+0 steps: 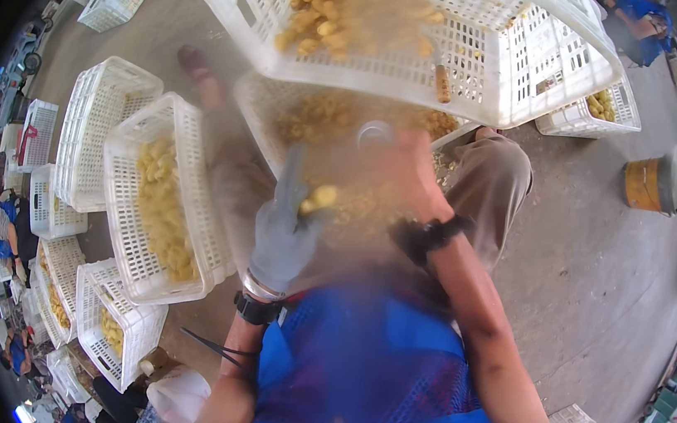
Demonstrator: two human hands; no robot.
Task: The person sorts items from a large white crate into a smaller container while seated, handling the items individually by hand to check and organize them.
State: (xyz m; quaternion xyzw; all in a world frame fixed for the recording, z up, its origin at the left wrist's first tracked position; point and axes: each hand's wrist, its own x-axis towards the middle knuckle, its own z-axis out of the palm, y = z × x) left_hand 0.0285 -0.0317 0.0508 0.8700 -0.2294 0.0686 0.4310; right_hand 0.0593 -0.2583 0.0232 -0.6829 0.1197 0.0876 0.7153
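My left hand (285, 237), in a grey glove, is closed around a pale yellow lumpy piece of produce (319, 199). My bare right hand (415, 167) is to its right, fingers pointing away from me. A blurred haze covers those fingers, so I cannot tell whether they hold anything. A pale shiny ring (375, 133) shows by the fingertips. Beyond both hands, a large white plastic crate (384, 81) holds yellow-brown produce (330, 7) on its left side. A wooden-handled knife (442, 84) lies in this crate. Another crate (257, 102) sits beneath it, with produce inside.
To my left stand a white crate of yellow produce (166, 211) and a tall crate stack (103, 134). A yellow-and-black bucket (651, 183) is on the concrete floor (582, 270) at right. People in blue (2, 226) sit at far left. A white bag (176, 397) lies behind.
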